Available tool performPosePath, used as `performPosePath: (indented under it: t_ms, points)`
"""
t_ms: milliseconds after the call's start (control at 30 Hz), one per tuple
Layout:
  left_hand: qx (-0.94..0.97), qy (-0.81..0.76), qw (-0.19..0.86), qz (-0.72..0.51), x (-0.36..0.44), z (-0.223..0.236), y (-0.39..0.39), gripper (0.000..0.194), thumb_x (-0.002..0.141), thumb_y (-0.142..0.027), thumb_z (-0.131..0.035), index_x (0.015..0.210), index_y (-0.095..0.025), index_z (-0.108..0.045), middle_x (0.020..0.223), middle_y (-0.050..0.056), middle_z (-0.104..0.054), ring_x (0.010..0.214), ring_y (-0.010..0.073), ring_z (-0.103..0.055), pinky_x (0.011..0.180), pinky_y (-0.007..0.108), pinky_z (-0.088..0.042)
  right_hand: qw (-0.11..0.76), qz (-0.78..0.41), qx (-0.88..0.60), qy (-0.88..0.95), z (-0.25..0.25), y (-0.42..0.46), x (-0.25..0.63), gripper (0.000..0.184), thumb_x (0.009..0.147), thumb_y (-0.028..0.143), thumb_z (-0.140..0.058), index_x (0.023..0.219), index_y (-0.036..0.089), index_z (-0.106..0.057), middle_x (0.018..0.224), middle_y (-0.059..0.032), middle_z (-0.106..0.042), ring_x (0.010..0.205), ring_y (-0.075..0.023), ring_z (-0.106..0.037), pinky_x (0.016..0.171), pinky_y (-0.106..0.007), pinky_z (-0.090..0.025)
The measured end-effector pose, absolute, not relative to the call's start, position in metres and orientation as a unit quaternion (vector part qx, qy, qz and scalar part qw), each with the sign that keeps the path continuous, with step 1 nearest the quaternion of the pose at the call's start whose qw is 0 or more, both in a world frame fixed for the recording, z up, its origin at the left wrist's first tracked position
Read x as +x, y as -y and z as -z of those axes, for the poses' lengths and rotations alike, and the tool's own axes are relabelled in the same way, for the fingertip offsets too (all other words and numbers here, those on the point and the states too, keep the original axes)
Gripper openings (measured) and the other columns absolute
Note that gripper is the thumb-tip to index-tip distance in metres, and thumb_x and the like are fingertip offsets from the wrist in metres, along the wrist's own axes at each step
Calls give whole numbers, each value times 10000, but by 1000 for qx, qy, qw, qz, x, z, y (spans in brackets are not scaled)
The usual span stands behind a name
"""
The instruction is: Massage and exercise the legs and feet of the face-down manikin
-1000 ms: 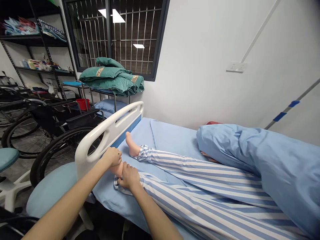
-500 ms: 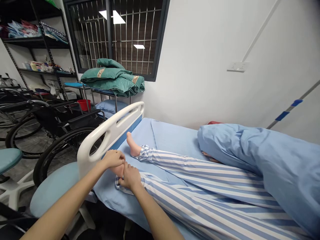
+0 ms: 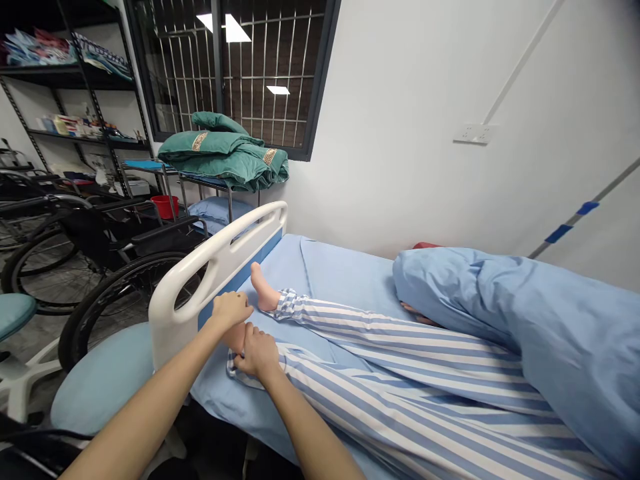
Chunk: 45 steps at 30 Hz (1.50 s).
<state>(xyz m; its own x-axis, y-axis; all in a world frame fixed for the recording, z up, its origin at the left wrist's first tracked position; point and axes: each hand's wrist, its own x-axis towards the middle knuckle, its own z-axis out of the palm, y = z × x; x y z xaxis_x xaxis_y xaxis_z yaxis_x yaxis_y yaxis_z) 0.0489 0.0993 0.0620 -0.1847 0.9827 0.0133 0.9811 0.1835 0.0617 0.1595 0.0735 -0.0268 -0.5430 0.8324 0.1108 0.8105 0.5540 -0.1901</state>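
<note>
Two legs in blue-and-white striped trousers [image 3: 400, 333] lie stretched out on the bed. My left hand [image 3: 233, 309] is wrapped over the upper part of the nearer foot [image 3: 235, 339], whose toes it hides. Just below, my right hand [image 3: 259, 353] grips the same leg at the ankle, by the checked trouser cuff [image 3: 235, 367]. The other foot [image 3: 263, 288] rests on the sheet with its toes pointing up, apart from both hands. A light blue quilt [image 3: 475, 287] covers the body further right.
A white footboard [image 3: 167, 293] rises just beyond the feet. Left of the bed are a teal stool [image 3: 107, 380] and a black wheelchair [image 3: 125, 293]. Folded green bedding [image 3: 225, 157] lies on a stand under the barred window. A pale wall [image 3: 400, 133] borders the far side.
My left hand has risen slightly and shifted a little right, with the upper foot under it. My right hand keeps its place at the ankle. The view has shifted slightly.
</note>
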Motion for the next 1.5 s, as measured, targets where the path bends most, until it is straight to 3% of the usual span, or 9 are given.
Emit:
performPosePath:
  t_ms: [467, 633, 800, 1100, 1200, 1500]
  points:
    - [637, -770, 28, -29, 33, -63, -110, 331, 752, -291, -375, 903, -159, -639, 1010, 148, -660, 954, 298, -601, 761, 415, -459, 99, -62, -465, 877, 32, -76, 159, 509, 603, 361, -562, 1032, 153, -384, 913, -121, -588, 785, -301, -603, 644, -397, -467]
    - [630, -774, 33, -63, 23, -56, -109, 362, 815, -259, -305, 937, -152, -629, 986, 134, -669, 925, 224, -612, 768, 330, -453, 95, -64, -469, 876, 31, -74, 158, 538, 606, 364, -587, 1053, 153, -377, 939, -130, -583, 815, -298, -601, 657, -391, -465]
    - [638, -763, 42, -94, 16, -53, -101, 337, 858, -252, -279, 883, -197, -610, 890, 47, -690, 863, 156, -616, 727, 247, -438, 94, -59, -469, 876, 29, -73, 157, 540, 610, 369, -595, 1057, 154, -382, 935, -129, -584, 812, -297, -605, 652, -387, -469]
    - [656, -728, -102, -169, 22, -28, -68, 318, 903, -233, -230, 994, -192, -532, 1036, 66, -601, 912, 158, -574, 771, 257, -414, 90, -64, -474, 874, 26, -71, 158, 529, 611, 361, -593, 1054, 161, -385, 947, -130, -583, 828, -295, -603, 664, -389, -461]
    - [682, -709, -120, -131, 22, -28, -60, 295, 879, -168, -269, 1029, -203, -521, 1129, 58, -567, 873, 162, -564, 736, 271, -418, 89, -66, -475, 873, 26, -70, 158, 515, 605, 357, -596, 1038, 161, -396, 939, -124, -584, 829, -299, -602, 666, -389, -461]
    - [739, -664, -115, -31, 19, -40, -57, 269, 835, -136, -329, 966, -195, -557, 1009, 77, -602, 902, 206, -540, 729, 316, -422, 92, -63, -476, 872, 30, -72, 157, 518, 604, 364, -598, 1035, 163, -392, 935, -121, -586, 825, -292, -603, 673, -387, -461]
